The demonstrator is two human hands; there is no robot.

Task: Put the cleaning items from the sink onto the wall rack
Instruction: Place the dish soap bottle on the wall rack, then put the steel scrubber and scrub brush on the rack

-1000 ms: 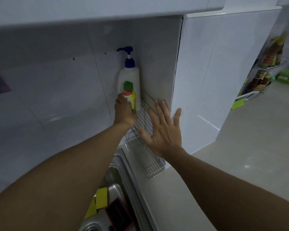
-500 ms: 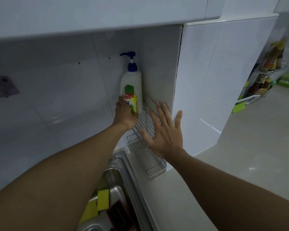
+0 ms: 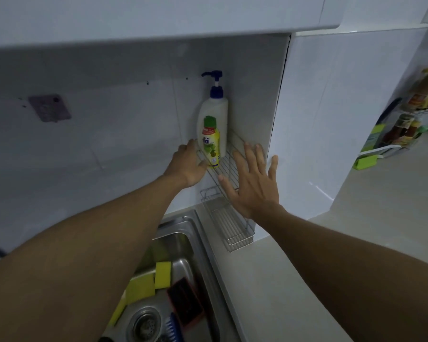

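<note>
a small yellow bottle (image 3: 210,143) with a green cap and a red band is standing on the upper shelf of the wire wall rack (image 3: 226,169), in the corner of the white tiled wall. its label is showing green fruit. right behind it a tall white pump bottle (image 3: 214,119) with a blue pump is standing, touching or nearly touching it.

the left hand (image 3: 187,165) is reaching up beside the yellow bottle, at its left side near the bottom. its fingers are lying loosely by the bottle; it is hard to tell if they are touching it or just next to it. the right hand (image 3: 253,182) is hanging in front of the rack with its fingers spread wide, holding nothing. this hand is covering part of the upper shelf.

the lower shelf of the rack is sticking out under the right hand, with nothing lying in it.

down below, the metal sink (image 3: 181,238) is holding more cleaning things: yellow sponges (image 3: 162,274), a dark scrub pad with a red edge (image 3: 185,302), and a blue brush (image 3: 172,329) near the drain (image 3: 145,325).

far to the right, on the pale counter (image 3: 294,280), sauce bottles (image 3: 403,129) are standing in another rack. a purple hook patch (image 3: 49,111) is sticking on the wall at the left.
</note>
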